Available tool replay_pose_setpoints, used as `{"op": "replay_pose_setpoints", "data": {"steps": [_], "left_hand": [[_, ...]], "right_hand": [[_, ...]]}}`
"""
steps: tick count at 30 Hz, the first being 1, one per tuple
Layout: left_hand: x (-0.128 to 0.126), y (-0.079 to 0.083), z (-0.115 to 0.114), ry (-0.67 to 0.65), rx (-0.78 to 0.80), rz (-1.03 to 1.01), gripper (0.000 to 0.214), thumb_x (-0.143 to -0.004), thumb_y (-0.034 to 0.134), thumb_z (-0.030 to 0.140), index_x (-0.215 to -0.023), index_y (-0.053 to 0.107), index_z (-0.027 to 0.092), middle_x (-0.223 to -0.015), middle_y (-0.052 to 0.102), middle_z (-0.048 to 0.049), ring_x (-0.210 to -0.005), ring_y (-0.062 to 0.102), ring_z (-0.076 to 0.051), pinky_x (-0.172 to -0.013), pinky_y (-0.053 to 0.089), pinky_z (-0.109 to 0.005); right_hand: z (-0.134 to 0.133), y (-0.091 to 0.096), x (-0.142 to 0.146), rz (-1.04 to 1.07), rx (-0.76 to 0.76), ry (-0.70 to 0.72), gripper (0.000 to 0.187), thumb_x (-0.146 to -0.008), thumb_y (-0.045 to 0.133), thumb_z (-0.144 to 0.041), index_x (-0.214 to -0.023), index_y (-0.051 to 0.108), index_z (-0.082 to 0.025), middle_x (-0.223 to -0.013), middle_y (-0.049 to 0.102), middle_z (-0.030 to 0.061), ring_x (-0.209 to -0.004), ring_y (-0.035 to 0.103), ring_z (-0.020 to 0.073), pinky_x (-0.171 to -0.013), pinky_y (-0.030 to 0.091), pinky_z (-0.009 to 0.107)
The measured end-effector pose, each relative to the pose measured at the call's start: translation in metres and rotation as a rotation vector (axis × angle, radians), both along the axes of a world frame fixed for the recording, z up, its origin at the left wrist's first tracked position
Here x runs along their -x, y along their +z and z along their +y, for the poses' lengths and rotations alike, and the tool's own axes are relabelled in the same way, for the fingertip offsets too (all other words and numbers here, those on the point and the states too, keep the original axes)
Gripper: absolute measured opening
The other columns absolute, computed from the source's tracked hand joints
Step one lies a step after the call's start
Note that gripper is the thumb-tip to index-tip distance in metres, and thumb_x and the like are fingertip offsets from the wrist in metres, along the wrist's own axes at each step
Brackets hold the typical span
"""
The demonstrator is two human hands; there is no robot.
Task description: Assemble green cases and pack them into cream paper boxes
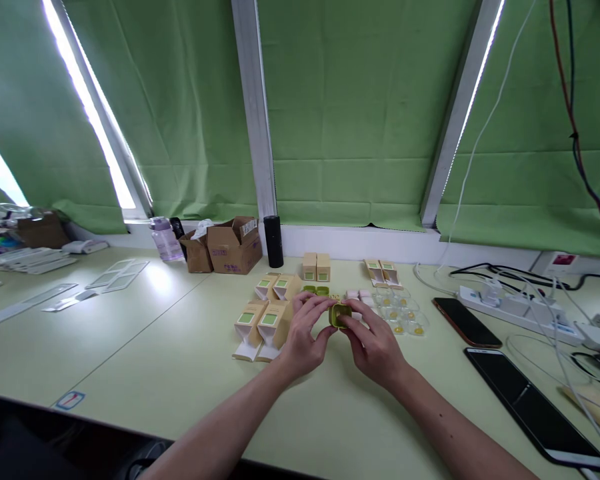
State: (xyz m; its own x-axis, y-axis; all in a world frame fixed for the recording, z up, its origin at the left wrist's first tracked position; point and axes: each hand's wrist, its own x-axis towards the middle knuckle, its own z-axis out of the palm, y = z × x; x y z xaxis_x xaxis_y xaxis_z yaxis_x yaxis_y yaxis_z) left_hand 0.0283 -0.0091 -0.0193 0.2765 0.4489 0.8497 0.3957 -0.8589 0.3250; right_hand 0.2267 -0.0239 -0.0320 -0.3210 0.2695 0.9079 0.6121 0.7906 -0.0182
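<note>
Between both hands, just above the table, is a small olive-green square cup [337,316], its hollow side turned toward me. The fingers and thumb of my left hand [306,333] grip its left side. My right hand [375,339] grips the right side, with fingertips at the opening; whether they reach inside is hard to tell. Similar green cups [322,291] stand just behind. Left of my hands are several kraft boxes with green labels [270,321], flaps open. Beyond my right hand lie pale pink blocks [364,297] and clear plastic cups with yellow centres [400,313].
Closed kraft boxes [316,267] and open ones [383,272] stand farther back. A black phone [467,321], a larger tablet-like device [535,403], a power strip [517,312] and loose cables lie right. Cardboard boxes [235,247], a black cylinder [273,241] and a bottle [167,239] line the back.
</note>
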Motion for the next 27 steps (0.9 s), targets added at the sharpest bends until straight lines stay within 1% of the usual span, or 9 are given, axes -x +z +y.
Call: {"op": "replay_pose_setpoints", "data": {"steps": [3, 7, 12, 18, 23, 27], "left_hand": [[0.0003, -0.0006, 0.0004, 0.005, 0.004, -0.002, 0.045, -0.092, 0.069, 0.013, -0.135, 0.066, 0.023, -0.124, 0.071, -0.0135, -0.121, 0.057, -0.033, -0.102, 0.051, -0.055], [0.0008, -0.0020, 0.0016, 0.005, -0.003, -0.008, 0.045, -0.091, 0.070, 0.014, -0.135, 0.066, 0.024, -0.124, 0.071, -0.0134, -0.121, 0.057, -0.033, -0.102, 0.051, -0.054], [0.0010, -0.0024, 0.0014, 0.007, 0.016, -0.008, 0.045, -0.092, 0.069, 0.015, -0.136, 0.066, 0.024, -0.125, 0.071, -0.0132, -0.123, 0.057, -0.033, -0.104, 0.050, -0.056], [0.0005, -0.0015, 0.0010, 0.003, 0.017, -0.002, 0.044, -0.092, 0.070, 0.015, -0.135, 0.066, 0.023, -0.124, 0.071, -0.0133, -0.121, 0.057, -0.033, -0.103, 0.051, -0.055], [0.0010, -0.0029, 0.0028, 0.009, 0.018, -0.002, 0.045, -0.092, 0.071, 0.017, -0.136, 0.066, 0.023, -0.124, 0.071, -0.0137, -0.122, 0.057, -0.033, -0.103, 0.051, -0.056], [0.0009, -0.0033, 0.0034, 0.009, 0.039, -0.010, 0.044, -0.092, 0.072, 0.018, -0.136, 0.067, 0.023, -0.124, 0.071, -0.0135, -0.122, 0.057, -0.033, -0.101, 0.052, -0.055]], "right_hand": [[0.0001, 0.0005, 0.0004, -0.006, 0.006, -0.002, 0.039, -0.100, 0.056, -0.008, -0.136, 0.063, -0.021, -0.137, 0.065, 0.0206, -0.125, 0.068, 0.0323, -0.094, 0.066, 0.048], [0.0009, 0.0014, 0.0010, -0.027, -0.006, -0.006, 0.037, -0.100, 0.055, -0.006, -0.134, 0.064, -0.019, -0.136, 0.065, 0.0218, -0.124, 0.068, 0.0326, -0.093, 0.066, 0.048], [0.0012, 0.0007, 0.0010, -0.016, 0.009, -0.009, 0.036, -0.101, 0.054, -0.011, -0.134, 0.065, -0.021, -0.136, 0.066, 0.0207, -0.125, 0.069, 0.0325, -0.092, 0.066, 0.047], [-0.0004, -0.0001, 0.0017, -0.009, 0.030, -0.022, 0.043, -0.101, 0.054, -0.009, -0.143, 0.058, -0.021, -0.138, 0.065, 0.0204, -0.126, 0.068, 0.0324, -0.097, 0.065, 0.049], [0.0002, 0.0001, 0.0026, -0.007, 0.070, 0.007, 0.045, -0.102, 0.052, -0.009, -0.144, 0.058, -0.021, -0.139, 0.064, 0.0205, -0.129, 0.067, 0.0328, -0.098, 0.065, 0.050], [-0.0015, 0.0002, 0.0022, 0.034, 0.096, 0.027, 0.046, -0.102, 0.053, -0.010, -0.146, 0.054, -0.022, -0.140, 0.065, 0.0190, -0.134, 0.065, 0.0320, -0.105, 0.063, 0.052]]}}
